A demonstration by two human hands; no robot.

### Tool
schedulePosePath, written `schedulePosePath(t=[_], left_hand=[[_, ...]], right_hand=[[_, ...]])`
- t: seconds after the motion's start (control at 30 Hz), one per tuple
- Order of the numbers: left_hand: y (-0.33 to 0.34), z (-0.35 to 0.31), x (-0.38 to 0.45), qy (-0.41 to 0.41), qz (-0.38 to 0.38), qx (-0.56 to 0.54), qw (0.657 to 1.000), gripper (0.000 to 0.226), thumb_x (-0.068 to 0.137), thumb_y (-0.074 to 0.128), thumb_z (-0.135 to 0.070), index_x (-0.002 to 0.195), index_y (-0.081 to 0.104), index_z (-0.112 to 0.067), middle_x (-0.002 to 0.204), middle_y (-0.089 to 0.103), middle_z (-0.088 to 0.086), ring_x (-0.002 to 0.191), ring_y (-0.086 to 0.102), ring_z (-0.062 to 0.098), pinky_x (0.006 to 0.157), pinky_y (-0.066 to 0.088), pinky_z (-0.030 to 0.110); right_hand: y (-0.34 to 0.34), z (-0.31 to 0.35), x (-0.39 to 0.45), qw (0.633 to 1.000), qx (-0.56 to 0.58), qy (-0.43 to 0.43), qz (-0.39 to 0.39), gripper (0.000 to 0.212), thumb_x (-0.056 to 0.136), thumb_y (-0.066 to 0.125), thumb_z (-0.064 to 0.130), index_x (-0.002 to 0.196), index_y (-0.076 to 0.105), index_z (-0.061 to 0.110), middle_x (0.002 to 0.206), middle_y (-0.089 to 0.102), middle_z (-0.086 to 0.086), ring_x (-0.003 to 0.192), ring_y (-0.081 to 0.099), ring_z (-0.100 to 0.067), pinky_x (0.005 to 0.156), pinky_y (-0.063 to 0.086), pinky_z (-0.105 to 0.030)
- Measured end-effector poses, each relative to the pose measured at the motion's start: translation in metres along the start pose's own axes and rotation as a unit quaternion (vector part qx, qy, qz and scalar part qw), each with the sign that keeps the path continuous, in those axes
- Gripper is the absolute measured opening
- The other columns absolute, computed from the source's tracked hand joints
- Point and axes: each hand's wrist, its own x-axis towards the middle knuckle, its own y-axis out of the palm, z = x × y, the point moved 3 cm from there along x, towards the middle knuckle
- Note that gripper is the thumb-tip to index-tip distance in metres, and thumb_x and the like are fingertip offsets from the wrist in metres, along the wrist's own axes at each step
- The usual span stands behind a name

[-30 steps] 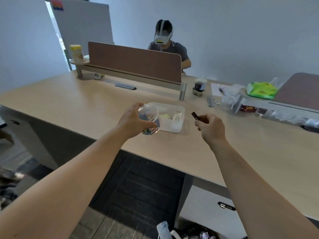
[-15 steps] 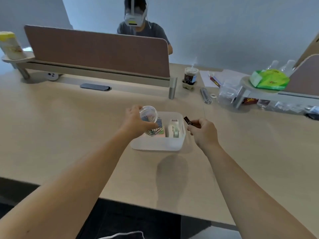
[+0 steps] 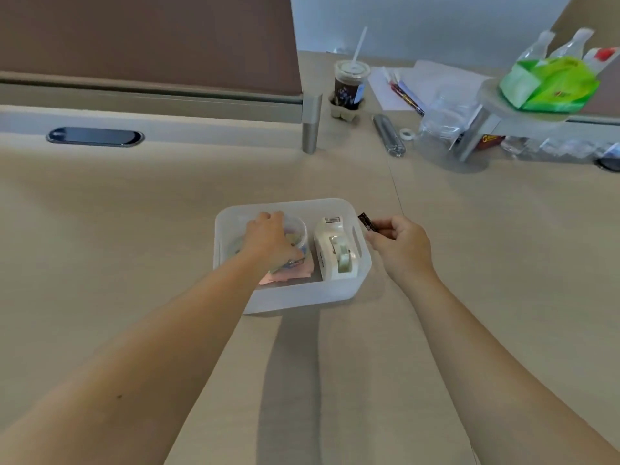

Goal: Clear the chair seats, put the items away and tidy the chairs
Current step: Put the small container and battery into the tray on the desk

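At the centre of the frame we see a translucent white plastic bin [image 3: 335, 297] resting on the light wooden table [image 3: 134, 213]. Our left hand [image 3: 271, 238] reaches down into the bin's left half, fingers curled around a small clear round plastic cup [image 3: 299, 229] with coloured paper clips [image 3: 292, 262] showing below the palm. Under it lie pink sticky notes [image 3: 295, 273]. In the bin's right half sits a white tape dispenser [image 3: 335, 251] with a pale green roll. Just right of the bin, our right hand [image 3: 401, 246] hovers above the table, thumb and fingers pinched on a small black rectangular object [image 3: 366, 222] that points towards the upper left; we cannot tell what it is. In the upper centre, an iced coffee cup with a straw [image 3: 350, 83] stands beside a brown desk divider [image 3: 151, 41].
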Motion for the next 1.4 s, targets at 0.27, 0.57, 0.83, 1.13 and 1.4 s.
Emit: schedulePosePath(t=[0.27, 0.57, 0.83, 1.13, 1.4], left_hand=[[-0.006, -0.002, 0.003, 0.014, -0.032, -0.075, 0.997, 0.066, 0.083, 0.062, -0.026, 0.137, 0.031, -0.007, 0.145, 0.030, 0.015, 0.124, 0.044, 0.033, 0.099, 0.038, 0.035], [-0.077, 0.060, -0.033, -0.009, -0.184, -0.176, 0.967, 0.029, 0.090, 0.049, -0.014, 0.114, 0.059, -0.002, 0.121, 0.062, 0.015, 0.112, 0.055, 0.029, 0.091, 0.041, 0.028], [-0.079, 0.116, -0.054, -0.076, -0.187, -0.205, 0.958, 0.026, 0.090, 0.049, -0.017, 0.109, 0.062, -0.005, 0.115, 0.065, 0.013, 0.109, 0.057, 0.028, 0.089, 0.042, 0.030], [-0.078, 0.117, -0.060, -0.082, -0.190, -0.247, 0.947, 0.025, 0.090, 0.048, -0.015, 0.108, 0.062, -0.004, 0.114, 0.065, 0.013, 0.108, 0.056, 0.027, 0.084, 0.041, 0.026], [-0.089, 0.072, -0.123, -0.040, -0.251, -0.275, 0.927, 0.023, 0.090, 0.048, -0.015, 0.106, 0.063, -0.006, 0.096, 0.058, 0.001, 0.087, 0.050, 0.015, 0.077, 0.036, 0.022]], right_hand=[[0.013, 0.009, 0.006, 1.000, -0.018, -0.004, 0.012, 0.014, 0.081, 0.061, 0.006, 0.094, 0.065, 0.007, 0.075, 0.059, 0.003, 0.081, 0.060, -0.022, 0.080, 0.051, -0.034], [0.093, 0.053, -0.006, 0.983, -0.119, -0.055, 0.128, 0.015, 0.082, 0.060, 0.007, 0.093, 0.069, 0.002, 0.090, 0.066, -0.014, 0.084, 0.057, -0.026, 0.070, 0.037, -0.025], [0.169, 0.053, -0.007, 0.944, -0.266, -0.055, 0.187, 0.021, 0.087, 0.050, 0.004, 0.103, 0.062, -0.004, 0.109, 0.066, -0.022, 0.102, 0.060, -0.037, 0.068, 0.041, -0.032], [0.157, 0.074, -0.005, 0.965, -0.191, -0.124, 0.132, 0.016, 0.087, 0.046, 0.010, 0.088, 0.061, 0.004, 0.087, 0.061, -0.010, 0.083, 0.054, -0.026, 0.071, 0.042, -0.034], [0.087, 0.096, -0.048, 0.976, -0.056, -0.167, 0.130, 0.008, 0.086, 0.051, 0.010, 0.088, 0.059, 0.010, 0.077, 0.055, 0.000, 0.082, 0.052, -0.019, 0.068, 0.037, -0.028]])
